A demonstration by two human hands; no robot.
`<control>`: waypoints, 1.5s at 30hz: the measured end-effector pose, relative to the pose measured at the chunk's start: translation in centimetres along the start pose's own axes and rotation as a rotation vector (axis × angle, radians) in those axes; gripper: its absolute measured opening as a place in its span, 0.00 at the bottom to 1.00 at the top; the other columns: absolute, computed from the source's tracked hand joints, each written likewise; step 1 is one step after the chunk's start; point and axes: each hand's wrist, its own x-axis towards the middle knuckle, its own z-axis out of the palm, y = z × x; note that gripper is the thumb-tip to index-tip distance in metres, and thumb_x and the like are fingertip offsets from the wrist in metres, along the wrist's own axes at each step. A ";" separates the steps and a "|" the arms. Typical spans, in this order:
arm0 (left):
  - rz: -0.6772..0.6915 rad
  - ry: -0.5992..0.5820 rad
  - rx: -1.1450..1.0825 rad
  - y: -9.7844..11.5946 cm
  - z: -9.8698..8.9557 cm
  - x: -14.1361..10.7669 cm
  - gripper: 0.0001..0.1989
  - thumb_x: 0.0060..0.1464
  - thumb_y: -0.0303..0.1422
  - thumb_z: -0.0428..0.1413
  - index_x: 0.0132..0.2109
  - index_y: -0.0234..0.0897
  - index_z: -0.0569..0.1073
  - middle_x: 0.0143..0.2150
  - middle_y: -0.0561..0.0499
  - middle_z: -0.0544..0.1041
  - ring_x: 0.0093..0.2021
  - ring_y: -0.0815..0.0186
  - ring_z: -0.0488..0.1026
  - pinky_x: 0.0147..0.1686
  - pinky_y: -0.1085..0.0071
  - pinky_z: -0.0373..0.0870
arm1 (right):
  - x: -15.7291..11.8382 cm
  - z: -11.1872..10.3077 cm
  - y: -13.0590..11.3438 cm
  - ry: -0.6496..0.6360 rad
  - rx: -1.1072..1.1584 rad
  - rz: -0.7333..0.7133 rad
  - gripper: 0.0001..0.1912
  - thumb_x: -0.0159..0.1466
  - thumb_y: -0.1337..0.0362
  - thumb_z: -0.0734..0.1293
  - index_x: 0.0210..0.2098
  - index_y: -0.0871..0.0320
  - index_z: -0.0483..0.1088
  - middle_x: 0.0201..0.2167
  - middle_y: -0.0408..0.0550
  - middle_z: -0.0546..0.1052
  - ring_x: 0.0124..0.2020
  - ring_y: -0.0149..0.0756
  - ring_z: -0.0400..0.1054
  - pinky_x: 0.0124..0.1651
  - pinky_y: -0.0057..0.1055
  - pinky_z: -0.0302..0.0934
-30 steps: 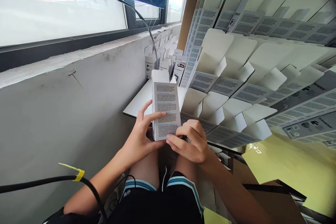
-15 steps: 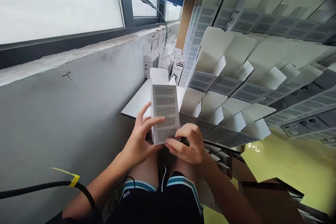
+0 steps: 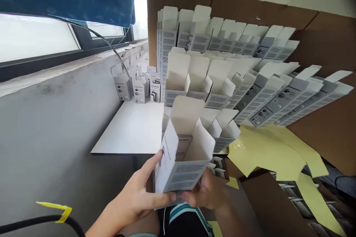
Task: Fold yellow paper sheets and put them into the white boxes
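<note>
An open-topped white carton (image 3: 187, 174) with grey printed text stands tilted between my hands, its flaps up. Something dark with lettering shows inside it. My left hand (image 3: 141, 192) grips its left side and lower front, thumb near the bottom edge. Around the lower right side, partly hidden by the carton, my right hand (image 3: 205, 192) holds it too. Behind it are rows of similar open cartons (image 3: 217, 100) on a white table (image 3: 128, 127).
Smaller upright boxes (image 3: 140, 90) stand at the table's back left by the wall. Yellow sheets (image 3: 267, 152) lie at the right, above brown cardboard boxes (image 3: 264, 203). A black cable (image 3: 36, 222) with a yellow tie crosses the lower left.
The view has swung right. The carton has been tipped and raised nearer the camera, so its open top shows. Both hands now grip it around the lower part.
</note>
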 end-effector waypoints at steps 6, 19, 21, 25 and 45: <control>0.429 0.019 0.030 -1.2 1.1 3.2 0.50 0.52 0.24 0.65 0.71 0.67 0.50 0.77 0.47 0.43 0.74 0.44 0.52 0.63 0.39 0.65 | -1.4 -8.1 -3.0 0.174 -0.278 -0.292 0.27 0.66 0.55 0.69 0.63 0.49 0.65 0.44 0.53 0.80 0.40 0.42 0.78 0.37 0.36 0.77; -0.186 0.313 -0.145 -11.6 7.2 5.2 0.52 0.55 0.38 0.65 0.75 0.50 0.39 0.76 0.37 0.46 0.75 0.47 0.49 0.71 0.43 0.49 | 8.1 -27.4 -8.2 0.685 -0.365 -0.277 0.37 0.40 0.55 0.83 0.48 0.51 0.71 0.47 0.47 0.79 0.52 0.46 0.74 0.61 0.48 0.67; -0.244 0.238 -0.174 -12.6 7.7 5.2 0.50 0.57 0.40 0.64 0.74 0.46 0.40 0.74 0.36 0.52 0.73 0.48 0.54 0.71 0.45 0.51 | 9.2 -27.5 -7.4 0.642 -0.399 -0.237 0.38 0.40 0.54 0.83 0.47 0.52 0.70 0.47 0.49 0.79 0.51 0.47 0.74 0.62 0.51 0.66; -0.262 0.140 -0.123 -13.4 8.0 5.1 0.39 0.59 0.42 0.60 0.70 0.40 0.51 0.65 0.37 0.65 0.66 0.52 0.65 0.68 0.51 0.60 | 9.8 -27.2 -6.1 0.610 -0.444 -0.245 0.38 0.42 0.52 0.82 0.48 0.52 0.68 0.47 0.51 0.78 0.50 0.45 0.74 0.62 0.50 0.65; -0.350 0.111 0.140 -14.5 8.1 4.4 0.32 0.61 0.46 0.56 0.65 0.39 0.55 0.59 0.39 0.69 0.57 0.52 0.73 0.56 0.53 0.72 | 7.1 -27.7 -6.3 0.462 -0.648 0.040 0.35 0.45 0.49 0.81 0.48 0.56 0.71 0.48 0.54 0.79 0.51 0.52 0.74 0.58 0.52 0.69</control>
